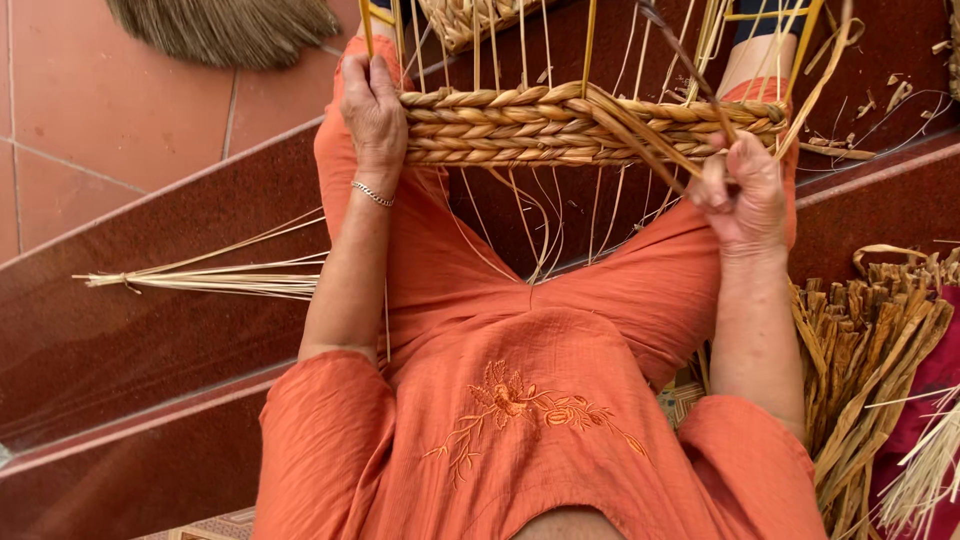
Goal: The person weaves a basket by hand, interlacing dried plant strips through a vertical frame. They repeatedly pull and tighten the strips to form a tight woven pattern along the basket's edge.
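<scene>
Woven basket wall (pixel 560 125), three braided rows of tan fibre on thin upright stakes, lies across the person's knees at twelve o'clock in the view. At its ten o'clock end the left hand (pixel 373 105), a thin bracelet (pixel 372 194) at the wrist, is closed around the edge of the weave and a stake. At the two o'clock end the right hand (pixel 742 192) pinches a flat fibre strand (pixel 640 135) that slants over the rows. Orange clothing (pixel 530 400) with a stitched flower fills six o'clock. Loose pale straws (pixel 215 275) lie on the dark step at nine o'clock; a bundle of dried stalks (pixel 860 350) lies at four o'clock. A broom head (pixel 225 28) rests on the tiles at eleven o'clock.
</scene>
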